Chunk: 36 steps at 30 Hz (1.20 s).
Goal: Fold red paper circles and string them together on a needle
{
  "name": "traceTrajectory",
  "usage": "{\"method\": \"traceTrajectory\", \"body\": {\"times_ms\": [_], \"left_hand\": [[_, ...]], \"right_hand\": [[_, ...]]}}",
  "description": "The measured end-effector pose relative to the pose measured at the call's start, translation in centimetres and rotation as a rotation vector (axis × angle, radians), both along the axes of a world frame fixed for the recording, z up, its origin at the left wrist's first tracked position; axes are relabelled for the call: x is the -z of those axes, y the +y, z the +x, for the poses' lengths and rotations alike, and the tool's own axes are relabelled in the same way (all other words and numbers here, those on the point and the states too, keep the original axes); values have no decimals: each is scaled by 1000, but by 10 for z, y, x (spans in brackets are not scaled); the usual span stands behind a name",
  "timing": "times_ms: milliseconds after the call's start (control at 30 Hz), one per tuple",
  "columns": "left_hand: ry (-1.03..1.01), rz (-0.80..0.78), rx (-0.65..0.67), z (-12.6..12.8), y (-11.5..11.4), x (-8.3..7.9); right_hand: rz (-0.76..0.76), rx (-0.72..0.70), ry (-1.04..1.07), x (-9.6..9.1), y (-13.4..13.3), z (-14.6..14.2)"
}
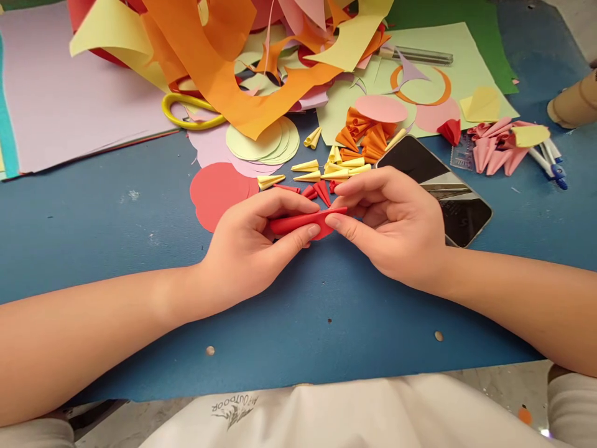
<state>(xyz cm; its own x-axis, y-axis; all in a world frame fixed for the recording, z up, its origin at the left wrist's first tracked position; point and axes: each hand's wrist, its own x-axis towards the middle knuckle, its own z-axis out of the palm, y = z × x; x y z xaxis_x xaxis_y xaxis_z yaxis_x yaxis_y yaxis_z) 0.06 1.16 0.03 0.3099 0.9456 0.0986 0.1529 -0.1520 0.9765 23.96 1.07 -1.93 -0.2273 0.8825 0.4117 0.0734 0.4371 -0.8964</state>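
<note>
A piece of red paper (298, 223), partly rolled into a narrow cone, is held between my two hands above the table. My left hand (256, 239) grips its wide end, thumb in front and fingers behind. At the narrow end, my right hand (396, 227) pinches the paper between thumb and fingertips. Just beyond my fingers lie small red paper cones (321, 191) and yellow paper cones (308, 177). Farther back is a heap of orange paper cones (366, 134). Flat red paper circles (217, 196) lie stacked beside my left hand.
A phone (459, 199) lies beside my right hand. Pale green circles (265, 140), yellow-handled scissors (170, 112) and orange paper scraps (209, 68) are behind. Pink cones (499, 149) and pens (550, 158) sit at right, near a brown cylinder (576, 102). Lilac sheets (84, 93) lie at left.
</note>
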Motion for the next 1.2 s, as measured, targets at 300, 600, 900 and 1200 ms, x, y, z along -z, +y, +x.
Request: {"method": "traceTrajectory", "body": {"times_ms": [300,600,900,1200], "left_hand": [[-55,-47,14,2,0,-2],[-19,-32,-8,1,-1,1],[-82,-150,22,0,3,-3],[-32,-65,46,-1,6,-1]], "right_hand": [[-110,27,-22,1,2,3],[-107,46,-27,4,3,3],[-160,43,-6,8,5,3],[-110,49,-30,7,6,4]]}}
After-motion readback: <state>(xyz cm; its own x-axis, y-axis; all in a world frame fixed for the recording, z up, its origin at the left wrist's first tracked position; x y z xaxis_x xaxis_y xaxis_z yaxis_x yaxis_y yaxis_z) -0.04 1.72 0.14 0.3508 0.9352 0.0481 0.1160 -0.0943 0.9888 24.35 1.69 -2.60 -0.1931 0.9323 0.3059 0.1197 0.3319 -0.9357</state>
